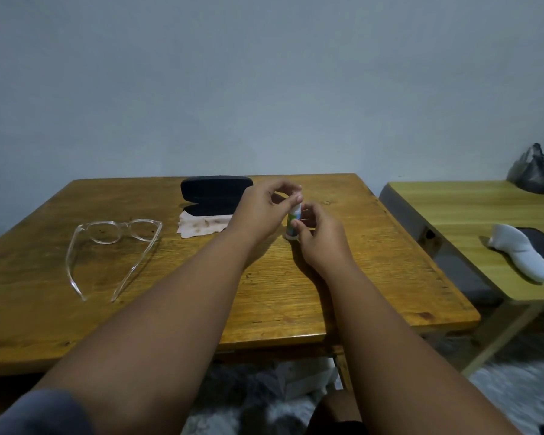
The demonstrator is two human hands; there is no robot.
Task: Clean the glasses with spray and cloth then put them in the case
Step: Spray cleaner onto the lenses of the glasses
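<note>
Both hands point(296, 221) around upright spray bottle point(293, 221) (glasses point(113, 233) apart).

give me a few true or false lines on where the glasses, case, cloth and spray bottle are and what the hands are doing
1. The glasses lie on the table with arms unfolded. True.
2. The case is shut. False: it lies open.
3. Both hands are at the spray bottle, left hand at its top, right hand lower. True.
4. The cloth is draped over the glasses. False: it lies by the case, apart from them.
5. The glasses are in the case. False: they lie to its left.
</note>
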